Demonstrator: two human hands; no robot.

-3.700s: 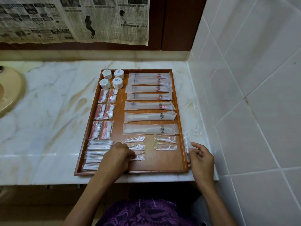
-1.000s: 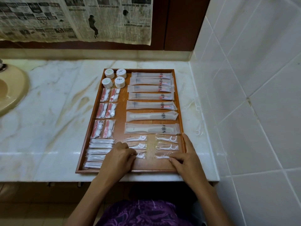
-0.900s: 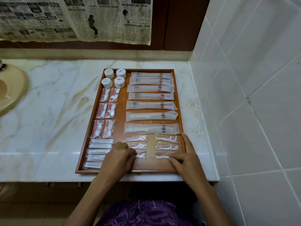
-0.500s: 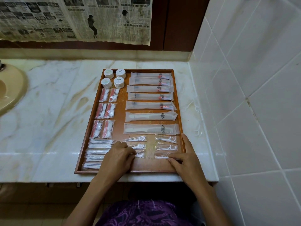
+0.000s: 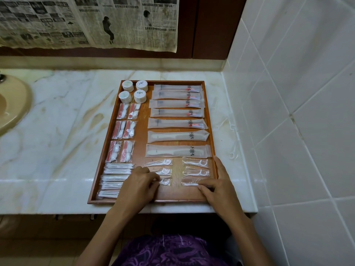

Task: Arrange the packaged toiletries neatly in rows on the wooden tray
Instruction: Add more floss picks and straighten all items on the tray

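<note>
The wooden tray lies on the marble counter with packaged toiletries in rows: round white tubs, cotton packs, cotton-bud packs, long sachets and combs. Floss-pick packets form two short columns at the near end. My left hand rests with bent fingers on the nearest packet of the left column. My right hand presses its index finger on the nearest packet of the right column, thumb along the tray's right rim.
Loose floss-pick packets lie on the counter strip between the tray and the white tiled wall. A beige basin sits at the far left. Newspaper hangs on the back wall. The counter edge runs just below the tray.
My right hand came from the counter beside the tray onto the tray, and a third floss packet now lies in the right column. Over the last second both hands barely moved.
</note>
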